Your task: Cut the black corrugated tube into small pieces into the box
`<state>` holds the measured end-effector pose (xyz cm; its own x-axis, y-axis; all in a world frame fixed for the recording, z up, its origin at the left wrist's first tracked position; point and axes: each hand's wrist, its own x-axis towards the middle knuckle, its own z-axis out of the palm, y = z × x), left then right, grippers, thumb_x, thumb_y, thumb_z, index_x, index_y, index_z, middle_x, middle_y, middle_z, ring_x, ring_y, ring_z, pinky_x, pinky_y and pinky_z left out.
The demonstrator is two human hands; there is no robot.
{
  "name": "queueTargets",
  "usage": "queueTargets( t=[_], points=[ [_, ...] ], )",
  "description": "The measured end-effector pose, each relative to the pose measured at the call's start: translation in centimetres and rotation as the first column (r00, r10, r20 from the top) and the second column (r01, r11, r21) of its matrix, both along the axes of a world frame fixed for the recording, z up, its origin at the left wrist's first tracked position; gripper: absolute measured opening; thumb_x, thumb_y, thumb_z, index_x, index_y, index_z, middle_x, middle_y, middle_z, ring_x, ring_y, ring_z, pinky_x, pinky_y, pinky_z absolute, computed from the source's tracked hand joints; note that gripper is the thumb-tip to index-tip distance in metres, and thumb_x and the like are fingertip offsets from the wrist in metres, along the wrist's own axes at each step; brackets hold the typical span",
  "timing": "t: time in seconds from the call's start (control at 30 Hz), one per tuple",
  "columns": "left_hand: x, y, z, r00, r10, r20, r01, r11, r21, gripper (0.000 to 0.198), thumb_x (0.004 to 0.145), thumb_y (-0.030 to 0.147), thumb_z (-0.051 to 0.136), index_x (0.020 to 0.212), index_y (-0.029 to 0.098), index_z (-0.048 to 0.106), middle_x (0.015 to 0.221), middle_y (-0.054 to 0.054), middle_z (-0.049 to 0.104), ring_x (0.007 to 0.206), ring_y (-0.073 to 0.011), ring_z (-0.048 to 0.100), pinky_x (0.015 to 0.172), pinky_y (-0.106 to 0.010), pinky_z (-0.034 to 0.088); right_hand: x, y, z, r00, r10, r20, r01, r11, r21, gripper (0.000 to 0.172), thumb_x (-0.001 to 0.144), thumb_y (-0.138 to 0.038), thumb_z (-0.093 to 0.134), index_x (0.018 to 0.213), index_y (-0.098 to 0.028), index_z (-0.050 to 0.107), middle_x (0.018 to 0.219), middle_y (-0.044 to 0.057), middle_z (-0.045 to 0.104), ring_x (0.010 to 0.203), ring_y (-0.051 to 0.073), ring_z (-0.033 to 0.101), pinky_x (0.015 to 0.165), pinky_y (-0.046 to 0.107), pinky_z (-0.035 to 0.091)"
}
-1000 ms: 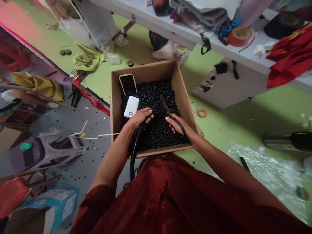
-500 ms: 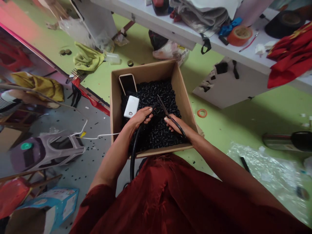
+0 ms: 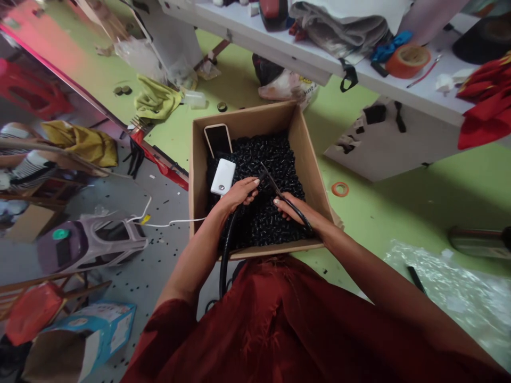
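Observation:
My left hand (image 3: 241, 193) is closed on a black corrugated tube (image 3: 227, 250), which hangs down over the near edge of a cardboard box (image 3: 255, 114). My right hand (image 3: 290, 207) grips black-handled scissors (image 3: 272, 178), their blades pointing up and left beside the tube's end. Whether the blades touch the tube I cannot tell. Both hands are over a heap of small black pieces (image 3: 263, 149) filling the box. A white power bank (image 3: 223, 176) lies on the heap at the left, and a phone (image 3: 219, 139) leans on the box's back left corner.
A white table (image 3: 319, 56) with tape rolls and cloths runs across the back. Orange tape (image 3: 340, 189) lies on the floor at the right, near plastic sheeting (image 3: 447, 287). A purple-grey stool (image 3: 91, 239) and a blue box (image 3: 115, 330) stand at the left.
The whole view has shifted, so the box and both hands appear slightly further right. My hands keep the same grips, with little visible change between tube and scissors.

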<state>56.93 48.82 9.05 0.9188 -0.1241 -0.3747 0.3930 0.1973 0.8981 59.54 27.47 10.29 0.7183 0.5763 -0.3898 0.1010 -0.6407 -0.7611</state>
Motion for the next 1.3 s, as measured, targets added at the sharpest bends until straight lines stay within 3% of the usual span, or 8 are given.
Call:
queueTargets(
  t=[0.27,0.53,0.7,0.97,1.3],
  points=[
    [-0.2,-0.2,0.0,1.000,-0.014,0.011,0.013,1.000,0.018,0.020,0.088,0.036,0.052,0.094,0.017,0.052,0.061,0.005,0.042,0.038,-0.0015,0.031,0.036,-0.013,0.018,-0.7,0.1,1.7,0.998,0.054,0.023,-0.054,0.999,0.005,0.033,0.091,-0.051,0.042,0.097,-0.020,0.050,0.084,0.004,0.058,0.072,0.015,0.059,0.066,0.027,0.050],
    [-0.3,-0.3,0.2,0.999,-0.038,0.006,0.038,0.999,0.012,0.021,0.089,0.036,0.051,0.096,0.017,0.053,0.060,0.006,0.040,0.038,-0.0014,0.029,0.035,-0.013,0.017,0.1,0.0,-0.7,1.000,0.007,-0.005,-0.007,1.000,0.017,0.046,0.087,-0.058,0.046,0.111,-0.019,0.050,0.091,0.005,0.061,0.072,0.016,0.059,0.064,0.028,0.050],
    [-0.3,-0.2,0.3,0.998,-0.065,0.012,0.065,0.998,0.017,0.019,0.089,0.034,0.050,0.093,0.016,0.052,0.061,0.005,0.039,0.038,-0.0012,0.029,0.036,-0.013,0.016,0.1,-0.1,-0.5,1.000,0.028,0.015,-0.028,0.999,0.026,0.048,0.086,-0.060,0.046,0.111,-0.019,0.050,0.093,0.005,0.060,0.076,0.016,0.058,0.065,0.027,0.049],
    [-0.4,0.0,0.2,0.995,-0.102,0.015,0.102,0.994,0.026,0.023,0.087,0.039,0.053,0.086,0.017,0.050,0.061,0.005,0.040,0.038,-0.0011,0.028,0.035,-0.014,0.015,0.1,-0.2,-0.4,0.998,0.050,0.044,-0.052,0.997,0.059,0.039,0.089,-0.059,0.038,0.082,-0.021,0.044,0.071,-0.002,0.051,0.059,0.012,0.050,0.056,0.025,0.043],
    [-0.4,-0.1,0.0,0.993,-0.117,-0.032,0.117,0.993,0.001,0.022,0.087,0.039,0.052,0.087,0.017,0.050,0.059,0.006,0.038,0.037,-0.0012,0.027,0.035,-0.013,0.015,-0.3,-0.2,0.0,0.982,0.059,0.182,-0.055,0.998,-0.026,0.028,0.089,-0.046,0.041,0.073,-0.022,0.038,0.060,-0.003,0.044,0.055,0.013,0.044,0.055,0.024,0.035]
  ],
)
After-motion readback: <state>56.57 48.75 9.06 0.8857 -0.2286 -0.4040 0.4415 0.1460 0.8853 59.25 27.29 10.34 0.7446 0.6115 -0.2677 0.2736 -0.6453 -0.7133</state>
